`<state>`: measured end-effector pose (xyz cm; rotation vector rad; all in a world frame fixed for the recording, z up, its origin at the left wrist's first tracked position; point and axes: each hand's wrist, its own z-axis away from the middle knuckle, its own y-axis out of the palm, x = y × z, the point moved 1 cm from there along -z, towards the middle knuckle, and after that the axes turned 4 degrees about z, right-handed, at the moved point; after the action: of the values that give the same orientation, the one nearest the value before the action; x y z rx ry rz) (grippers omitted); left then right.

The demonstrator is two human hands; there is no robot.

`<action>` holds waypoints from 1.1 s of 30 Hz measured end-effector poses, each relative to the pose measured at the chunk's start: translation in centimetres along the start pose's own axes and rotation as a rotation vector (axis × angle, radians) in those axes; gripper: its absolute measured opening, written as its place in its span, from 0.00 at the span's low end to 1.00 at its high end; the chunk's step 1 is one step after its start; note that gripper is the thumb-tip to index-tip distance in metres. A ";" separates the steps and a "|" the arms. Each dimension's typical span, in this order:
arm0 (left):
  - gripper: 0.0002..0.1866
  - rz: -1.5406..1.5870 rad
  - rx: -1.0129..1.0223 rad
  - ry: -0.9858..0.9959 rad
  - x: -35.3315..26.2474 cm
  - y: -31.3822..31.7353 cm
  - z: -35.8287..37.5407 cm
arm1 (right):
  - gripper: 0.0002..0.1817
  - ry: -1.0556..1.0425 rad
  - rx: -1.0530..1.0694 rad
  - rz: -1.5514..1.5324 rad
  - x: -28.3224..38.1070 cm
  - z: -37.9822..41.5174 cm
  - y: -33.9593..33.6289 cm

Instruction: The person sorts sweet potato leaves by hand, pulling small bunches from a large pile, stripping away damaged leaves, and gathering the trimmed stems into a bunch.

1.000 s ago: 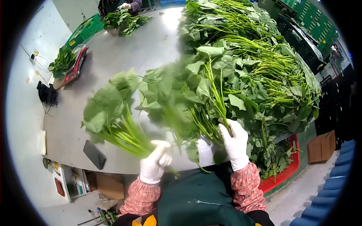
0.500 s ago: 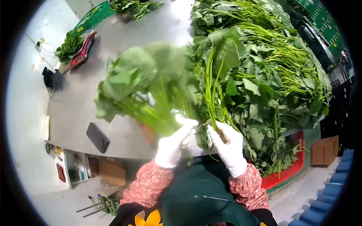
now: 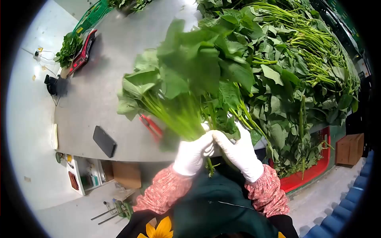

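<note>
My left hand [image 3: 193,155], in a white glove, is closed round the stems of a bunch of leafy greens [image 3: 174,115], whose leaves fan out above the metal table. My right hand [image 3: 239,152], also gloved, touches the left at the fingertips, its fingers closed on a few leafy stems beside the bunch. Some stem ends hang below the hands. Immediately to the right lies a large pile of greens [image 3: 281,91]. The upper leaves of the bunch are blurred.
On the metal table [image 3: 119,95] lie red-handled scissors [image 3: 151,126] and a black phone [image 3: 104,141]. A red scale [image 3: 82,54] bearing greens stands at the back left, near a green crate [image 3: 92,16]. A red crate [image 3: 305,180] sits below the pile; a cardboard box [image 3: 349,149] is further right.
My right hand has come against my left, bringing its stems to the bunch. The bunch has shifted right, showing more of the scissors. The view has moved slightly.
</note>
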<state>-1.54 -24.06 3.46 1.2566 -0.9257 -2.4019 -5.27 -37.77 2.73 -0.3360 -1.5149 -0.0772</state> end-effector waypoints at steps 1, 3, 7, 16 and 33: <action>0.04 0.003 -0.001 0.020 0.3 0.0 -0.2 | 0.12 -0.059 -0.058 -0.033 0.4 -0.2 0.2; 0.03 -0.019 -0.055 0.064 0.1 0.6 -0.4 | 0.09 -0.211 -0.115 0.042 0.6 0.0 0.0; 0.04 0.036 -0.202 0.143 -2.2 0.7 -1.4 | 0.05 0.060 -0.153 -0.365 2.3 2.2 0.0; 0.08 0.121 -0.183 0.074 -4.4 -2.4 -2.2 | 0.31 -0.189 -0.054 -1.578 3.7 3.6 -13.5; 0.02 0.092 0.048 -0.212 -1.6 0.1 0.0 | 0.08 -0.245 0.001 0.184 2.8 -3.6 -0.3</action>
<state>-0.61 -23.35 4.48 0.9641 -1.0809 -2.4874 -1.68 -38.57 5.49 -0.4970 -1.7186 0.1139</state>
